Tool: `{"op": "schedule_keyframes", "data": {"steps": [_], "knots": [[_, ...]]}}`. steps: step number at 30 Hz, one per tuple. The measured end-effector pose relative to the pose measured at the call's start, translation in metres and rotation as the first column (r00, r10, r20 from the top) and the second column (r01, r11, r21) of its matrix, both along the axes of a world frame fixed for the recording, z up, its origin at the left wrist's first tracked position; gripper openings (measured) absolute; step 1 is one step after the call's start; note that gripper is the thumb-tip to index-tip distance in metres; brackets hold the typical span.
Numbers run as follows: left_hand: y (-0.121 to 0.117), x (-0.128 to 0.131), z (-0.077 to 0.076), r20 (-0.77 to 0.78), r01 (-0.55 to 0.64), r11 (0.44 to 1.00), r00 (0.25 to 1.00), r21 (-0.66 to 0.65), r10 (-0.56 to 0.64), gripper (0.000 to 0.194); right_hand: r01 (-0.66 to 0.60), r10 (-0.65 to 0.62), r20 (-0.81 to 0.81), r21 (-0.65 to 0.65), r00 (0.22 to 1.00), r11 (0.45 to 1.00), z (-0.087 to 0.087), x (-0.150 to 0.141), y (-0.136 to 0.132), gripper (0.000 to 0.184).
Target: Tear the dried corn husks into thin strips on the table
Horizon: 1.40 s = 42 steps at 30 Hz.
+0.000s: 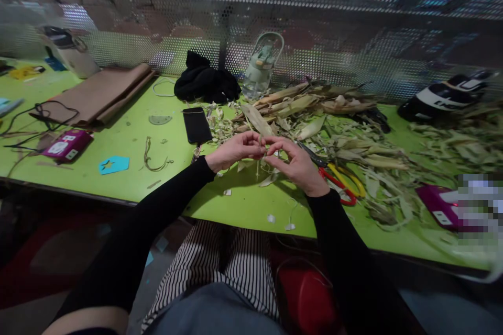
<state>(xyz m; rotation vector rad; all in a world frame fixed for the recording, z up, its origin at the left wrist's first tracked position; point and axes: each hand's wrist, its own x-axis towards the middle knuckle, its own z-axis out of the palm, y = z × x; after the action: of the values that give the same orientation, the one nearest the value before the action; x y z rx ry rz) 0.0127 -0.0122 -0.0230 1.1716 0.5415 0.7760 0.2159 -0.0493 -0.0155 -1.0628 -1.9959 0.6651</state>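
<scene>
My left hand (pixel 234 151) and my right hand (pixel 293 162) meet above the green table (pixel 129 167), fingertips pinched together on a thin strip of dried corn husk (pixel 259 165) that hangs down between them. Both hands are closed on it. A heap of dried corn husks (pixel 314 110) lies just behind and to the right of my hands. Scissors with red and yellow handles (pixel 341 183) lie on the table right beside my right wrist.
A black phone (pixel 196 124), black cloth (pixel 206 84) and clear water bottle (pixel 261 65) sit behind my hands. Brown paper (pixel 98 94), a magenta box (pixel 67 145) and a blue star cut-out (pixel 113 164) lie left. A perforated metal screen (pixel 251 10) backs the table.
</scene>
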Motion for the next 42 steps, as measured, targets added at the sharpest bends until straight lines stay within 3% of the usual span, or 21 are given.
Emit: {"op": "schedule_keyframes", "data": {"steps": [5,12,18,25,31,35,38,40,42], "knots": [[-0.002,0.003,0.000,-0.014,-0.062,0.994,0.998,0.089,0.063,0.021,0.066,-0.068,-0.049,-0.032,0.996,0.997,-0.008,-0.002,0.005,0.017],[-0.006,0.006,0.001,-0.116,-0.153,0.956,0.976,0.248,0.186,0.019,0.060,-0.064,-0.125,-0.037,0.990,0.998,-0.013,0.001,0.006,0.019],[-0.010,0.009,-0.006,-0.168,-0.252,0.814,0.906,0.523,0.388,0.019,0.082,-0.100,-0.156,-0.119,0.983,0.989,-0.013,-0.002,0.005,0.026],[-0.013,0.014,-0.009,-0.218,-0.235,0.694,0.840,0.681,0.498,0.022,0.157,-0.218,-0.226,-0.258,0.950,0.953,-0.016,-0.008,0.008,0.026],[-0.015,0.014,-0.010,-0.333,-0.157,0.654,0.758,0.740,0.560,0.027,0.091,-0.213,-0.273,-0.398,0.938,0.913,-0.018,-0.010,0.009,0.025],[-0.016,0.014,-0.007,-0.294,-0.205,0.688,0.793,0.696,0.534,0.022,0.086,-0.213,-0.290,-0.394,0.933,0.915,-0.014,-0.011,0.007,0.023],[-0.017,0.013,-0.003,-0.238,-0.254,0.810,0.872,0.528,0.428,0.016,0.087,-0.207,-0.300,-0.369,0.931,0.925,-0.011,-0.010,0.004,0.020],[-0.018,0.011,0.001,-0.204,-0.251,0.900,0.919,0.355,0.337,0.015,0.072,-0.189,-0.297,-0.364,0.936,0.929,-0.007,-0.009,0.003,0.019],[-0.018,0.010,0.005,-0.171,-0.232,0.955,0.949,0.184,0.263,0.016,0.048,-0.159,-0.279,-0.366,0.947,0.929,-0.004,-0.007,0.001,0.020]]}}
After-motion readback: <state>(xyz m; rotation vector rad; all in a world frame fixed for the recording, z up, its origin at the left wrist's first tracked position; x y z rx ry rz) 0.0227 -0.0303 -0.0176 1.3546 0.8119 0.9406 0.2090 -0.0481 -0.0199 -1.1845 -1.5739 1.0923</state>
